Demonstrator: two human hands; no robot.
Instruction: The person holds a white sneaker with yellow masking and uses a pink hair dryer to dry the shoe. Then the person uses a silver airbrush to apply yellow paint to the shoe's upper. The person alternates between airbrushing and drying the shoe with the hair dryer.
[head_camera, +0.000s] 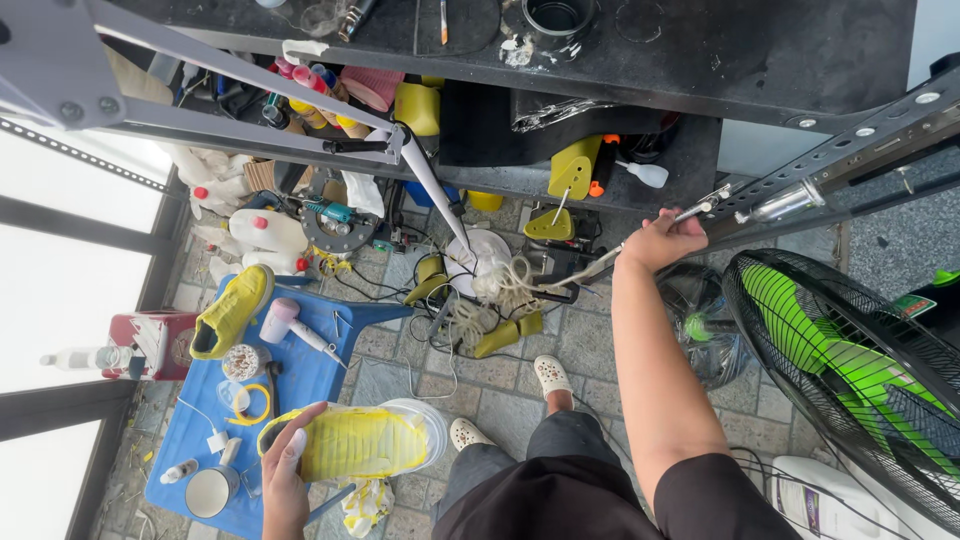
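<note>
Cluttered tiled floor: our left hand (285, 478) grips the yellow shoe (350, 442), long axis crosswise; our right hand (662, 240), well apart, seemingly closed on a thin tool (640, 232).

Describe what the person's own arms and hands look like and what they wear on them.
Both hands are bare, with no gloves, rings or watch in sight. The right hand ends a long bare forearm that runs up to a short black sleeve. The left hand shows only to the wrist; no sleeve is visible there.
</note>
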